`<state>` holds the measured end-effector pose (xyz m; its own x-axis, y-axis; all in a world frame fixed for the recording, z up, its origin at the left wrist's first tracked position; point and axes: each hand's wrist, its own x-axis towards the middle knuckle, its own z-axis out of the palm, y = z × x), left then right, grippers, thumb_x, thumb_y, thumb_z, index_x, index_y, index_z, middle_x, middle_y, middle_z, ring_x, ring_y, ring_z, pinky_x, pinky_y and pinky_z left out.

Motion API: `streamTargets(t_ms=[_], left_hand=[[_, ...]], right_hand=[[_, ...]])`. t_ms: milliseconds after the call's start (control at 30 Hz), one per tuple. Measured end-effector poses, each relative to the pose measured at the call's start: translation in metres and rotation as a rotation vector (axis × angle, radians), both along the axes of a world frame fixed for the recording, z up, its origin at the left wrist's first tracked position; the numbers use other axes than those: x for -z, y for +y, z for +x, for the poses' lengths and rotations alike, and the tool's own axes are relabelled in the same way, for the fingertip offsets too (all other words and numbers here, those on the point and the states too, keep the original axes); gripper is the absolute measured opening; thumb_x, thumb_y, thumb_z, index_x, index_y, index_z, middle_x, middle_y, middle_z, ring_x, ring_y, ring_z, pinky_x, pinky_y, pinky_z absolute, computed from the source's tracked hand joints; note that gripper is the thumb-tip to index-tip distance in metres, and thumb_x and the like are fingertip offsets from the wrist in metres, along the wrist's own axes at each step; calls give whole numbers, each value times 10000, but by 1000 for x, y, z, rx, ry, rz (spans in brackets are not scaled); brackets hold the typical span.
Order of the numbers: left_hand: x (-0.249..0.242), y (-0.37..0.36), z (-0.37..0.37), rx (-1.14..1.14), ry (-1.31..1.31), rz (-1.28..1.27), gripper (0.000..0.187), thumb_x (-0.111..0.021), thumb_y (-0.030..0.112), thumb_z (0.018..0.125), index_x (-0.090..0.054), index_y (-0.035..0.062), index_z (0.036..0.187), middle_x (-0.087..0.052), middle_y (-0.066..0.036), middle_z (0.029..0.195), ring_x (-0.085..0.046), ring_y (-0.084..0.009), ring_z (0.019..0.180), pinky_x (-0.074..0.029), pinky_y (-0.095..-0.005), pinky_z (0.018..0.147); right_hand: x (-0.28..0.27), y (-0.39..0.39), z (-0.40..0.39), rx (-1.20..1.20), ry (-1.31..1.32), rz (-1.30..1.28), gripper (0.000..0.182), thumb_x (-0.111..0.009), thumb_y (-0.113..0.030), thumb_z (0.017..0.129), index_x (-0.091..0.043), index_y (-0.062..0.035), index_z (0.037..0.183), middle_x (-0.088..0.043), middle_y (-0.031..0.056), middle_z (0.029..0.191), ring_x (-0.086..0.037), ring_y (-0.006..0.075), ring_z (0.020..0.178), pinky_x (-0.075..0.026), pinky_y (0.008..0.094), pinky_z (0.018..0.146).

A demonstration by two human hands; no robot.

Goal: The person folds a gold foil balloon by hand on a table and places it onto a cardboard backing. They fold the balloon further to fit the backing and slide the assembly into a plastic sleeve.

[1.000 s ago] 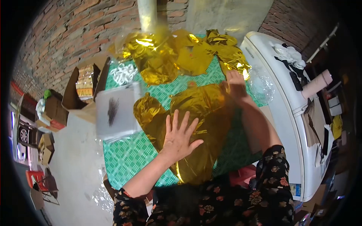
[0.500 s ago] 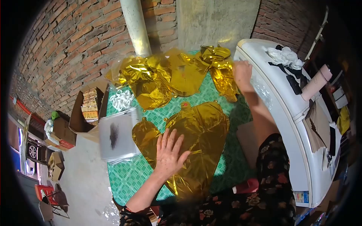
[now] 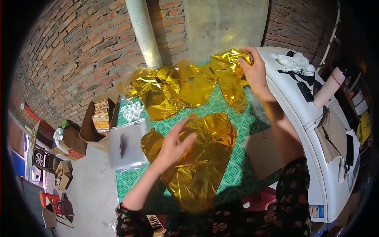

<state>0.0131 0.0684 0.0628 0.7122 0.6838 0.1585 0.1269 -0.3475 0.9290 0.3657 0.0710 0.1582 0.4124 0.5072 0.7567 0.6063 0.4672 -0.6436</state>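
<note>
A flat gold foil balloon (image 3: 197, 166) lies on the green checked tablecloth (image 3: 132, 181) in front of me. My left hand (image 3: 175, 144) is over its left part, fingers apart, holding nothing. My right hand (image 3: 254, 69) is at the back right, its thumb and fingers closed on another gold foil piece (image 3: 231, 59), whose lower part hangs down onto the cloth. More crumpled gold foil (image 3: 160, 89) lies along the back of the table. White rings (image 3: 132, 111) and a stack of clear plastic bags (image 3: 126, 144) lie at the left.
A white rounded appliance (image 3: 292, 118) stands at the right, with a pink bottle (image 3: 331, 87) and white cloth on top. Brown cardboard (image 3: 264, 154) lies at the table's right. An open carton (image 3: 89, 122) is beyond the left edge. A pipe (image 3: 144, 35) stands behind.
My right hand has closed on the foil at the back right and raised part of it. My left hand has lifted and shifted slightly up. The view has shifted a little.
</note>
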Motion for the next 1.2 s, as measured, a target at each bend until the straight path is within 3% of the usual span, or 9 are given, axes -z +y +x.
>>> streamTargets(t_ms=[133, 200, 233, 367, 433, 533, 800, 1133, 1200], left_hand=[[-58, 11, 47, 187, -434, -658, 828, -541, 644, 1019, -453, -12, 1516, -551, -183, 1485, -577, -260, 1331, -498, -464, 1067], [-79, 17, 49, 126, -532, -586, 578, -592, 557, 1029, -616, 28, 1261, -679, -106, 1201, -645, -201, 1119, -520, -427, 975], [-91, 15, 49, 60, -544, -506, 445, -630, 495, 1034, -693, 61, 1108, -735, -53, 1034, -677, -164, 987, -536, -392, 907], [-131, -7, 16, -78, -304, -251, 296, -693, 347, 1022, -678, 59, 1087, -742, -28, 939, -675, -109, 741, -499, -258, 651], [-145, 0, -18, 47, -110, -147, 273, -686, 337, 1025, -680, 77, 1109, -746, -31, 867, -664, -110, 639, -485, -248, 609], [-159, -2, -54, 176, 110, 38, 346, -738, 307, 995, -704, 50, 1224, -713, 36, 966, -589, -55, 817, -483, -240, 696], [-205, -23, -118, 184, 442, 207, 374, -766, 196, 973, -684, -39, 1252, -711, 32, 1010, -597, -65, 888, -529, -252, 792], [-210, -21, -153, 233, 436, 334, 286, -784, 232, 967, -720, -8, 1109, -669, 53, 827, -541, -33, 762, -490, -250, 663], [-214, -26, -153, 243, 320, 288, 293, -791, 229, 960, -723, -8, 1118, -664, 59, 824, -536, -31, 758, -485, -248, 662]], right_hand=[[-25, -69, -104, -37, -292, -219, 419, -634, -44, 953, -567, -56, 1367, -656, 102, 1246, -648, 205, 1116, -524, 329, 962], [-1, -95, -132, -231, -580, -193, 531, -607, -117, 995, -471, -93, 1508, -555, 195, 1468, -658, 349, 1231, -554, 411, 1015], [-2, -113, -157, -267, -586, -245, 562, -633, -51, 945, -503, -94, 1491, -614, 178, 1373, -658, 361, 1222, -551, 433, 1022], [-8, -168, -164, -340, -784, -195, 722, -802, -92, 832, -508, -112, 1491, -717, 121, 1107, -711, 233, 910, -556, 328, 695], [-20, -175, -142, -246, -727, 94, 698, -818, -96, 824, -510, -76, 1450, -705, 113, 1126, -703, 247, 968, -556, 361, 813], [-46, -156, -146, -155, -654, 210, 669, -841, -102, 812, -514, -22, 1390, -688, 101, 1154, -691, 267, 1056, -556, 411, 990], [-23, -129, -160, -572, -498, -756, 545, -784, -281, 912, -548, -111, 1373, -660, 115, 1264, -585, 284, 1235, -447, 454, 1085], [-1, -111, -190, -555, -268, -617, 878, -814, -361, 906, -324, -114, 1591, -472, 187, 1520, -492, 303, 1393, -466, 441, 1088], [21, -93, -191, -529, -326, -620, 689, -796, -361, 924, -507, -76, 1480, -609, 172, 1392, -592, 279, 1273, -500, 405, 1043]])
